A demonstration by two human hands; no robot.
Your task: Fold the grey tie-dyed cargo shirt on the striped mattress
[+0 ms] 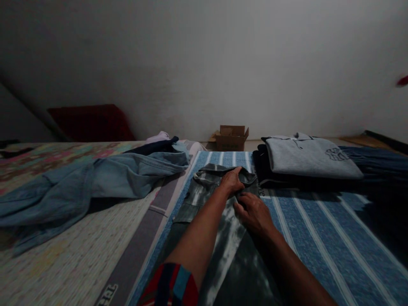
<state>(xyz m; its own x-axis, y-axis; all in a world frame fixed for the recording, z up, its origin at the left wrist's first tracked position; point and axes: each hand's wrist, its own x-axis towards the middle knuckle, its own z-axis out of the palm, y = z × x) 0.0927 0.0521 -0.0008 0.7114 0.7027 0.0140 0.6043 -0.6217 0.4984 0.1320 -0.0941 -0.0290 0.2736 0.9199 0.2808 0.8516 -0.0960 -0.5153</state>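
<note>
A dark grey-green tie-dyed garment (228, 238) lies lengthwise in front of me, its banded top edge at the far end. The frame does not settle whether it is a jacket or trousers. My left hand (232, 182) is closed on the fabric at the opening of that top edge. Just nearer and to its right, my right hand (255, 210) has its fingers bent and pressed together on the same cloth. The fingertips of both hands are partly hidden.
Light blue jeans (121, 174) lie on a patterned sheet at left. A folded grey hoodie (309, 155) rests on dark clothes at right, beside dark blue denim (372, 159). Underneath is a blue striped cloth (302, 216). An open cardboard box (230, 141) stands by the wall.
</note>
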